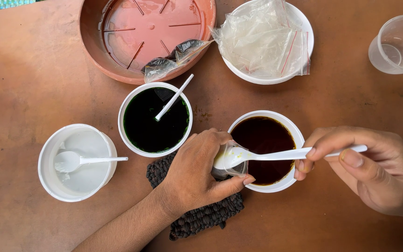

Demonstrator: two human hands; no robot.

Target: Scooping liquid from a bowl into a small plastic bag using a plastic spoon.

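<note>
My left hand (197, 170) grips a small clear plastic bag (229, 161) at the near left rim of a white bowl (298, 135) of dark reddish-brown liquid. My right hand (367, 168) pinches the handle of a white plastic spoon (276, 154). The spoon lies across the bowl with its scoop inside the mouth of the bag. A dark woven mat (201, 217) lies under my left hand.
A white bowl of dark green liquid (155, 119) holds a white spoon. At the left stands a white tub (78, 161) with another spoon. A terracotta plant saucer (148, 35), a bowl of clear plastic bags (264, 39) and a clear cup (399, 44) sit at the back.
</note>
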